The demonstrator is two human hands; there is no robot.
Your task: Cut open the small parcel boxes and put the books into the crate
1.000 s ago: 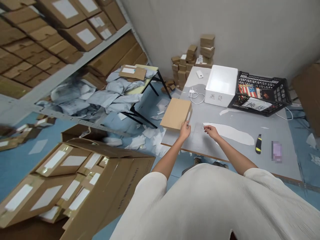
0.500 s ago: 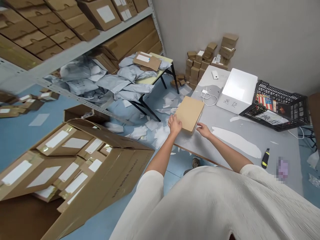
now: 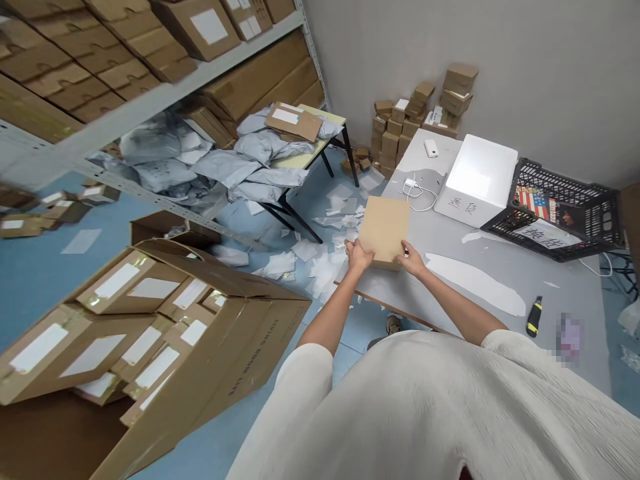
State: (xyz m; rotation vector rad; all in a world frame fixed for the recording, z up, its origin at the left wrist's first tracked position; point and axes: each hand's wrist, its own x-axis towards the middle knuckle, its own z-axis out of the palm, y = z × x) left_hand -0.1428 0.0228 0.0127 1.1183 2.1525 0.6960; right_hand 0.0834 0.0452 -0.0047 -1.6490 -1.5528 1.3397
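Note:
A flat brown cardboard box [image 3: 384, 227] is at the left end of the grey table [image 3: 465, 293], its plain top facing up. My left hand [image 3: 359, 255] grips its near left corner, with the thumb on top and the other fingers down the side. At the near right corner my right hand [image 3: 411, 259] holds it the same way, thumb on the upper edge. The undersides of the box and the fingertips beneath are hidden.
On the table are a white bin [image 3: 475, 177], a black crate [image 3: 565, 210], a white cable [image 3: 420, 197] and a yellow-black utility knife [image 3: 535, 317]. A large carton [image 3: 250, 347] of labelled boxes stands left. Paper scraps [image 3: 325, 267] litter the floor.
The box has turned to lie squarer to me. My right hand has moved from beside the box onto its near right corner; my left hand has slid to the near left corner.

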